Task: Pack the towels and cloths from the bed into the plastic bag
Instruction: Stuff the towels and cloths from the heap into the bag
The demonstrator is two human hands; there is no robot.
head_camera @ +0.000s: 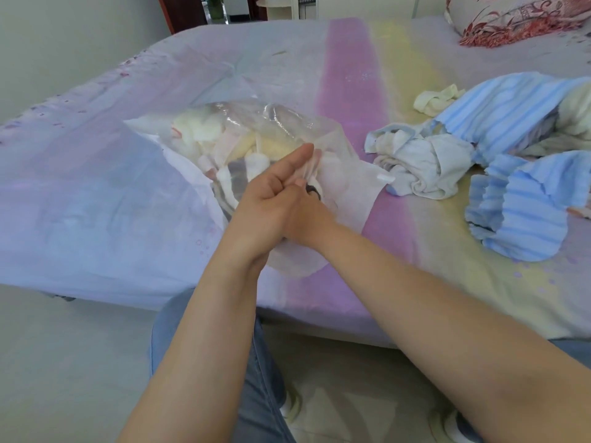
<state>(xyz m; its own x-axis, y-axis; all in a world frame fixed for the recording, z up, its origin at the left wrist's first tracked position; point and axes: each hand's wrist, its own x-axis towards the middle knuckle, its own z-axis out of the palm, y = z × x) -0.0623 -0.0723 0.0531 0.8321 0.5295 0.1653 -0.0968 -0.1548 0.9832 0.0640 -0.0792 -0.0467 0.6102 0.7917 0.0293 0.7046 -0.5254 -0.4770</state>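
**Both hands at the bag mouth**

My left hand [271, 199] pinches the bag [348, 177] film. My right hand [307, 212] lies partly behind it, grip unclear. Inside the bag, pale cloths (jumbled) – beyond, on the bed [96, 174], a white cloth [419, 167] and blue towel [518, 148] wait.

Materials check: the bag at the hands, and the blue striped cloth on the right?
Clear plastic bag: thin glossy film, likely polythene; it shows glare, and the cloths inside show through. Blue striped ribbed towel: matte, soft plush fabric, probably terry or microfibre; raised ridges, limp folds.
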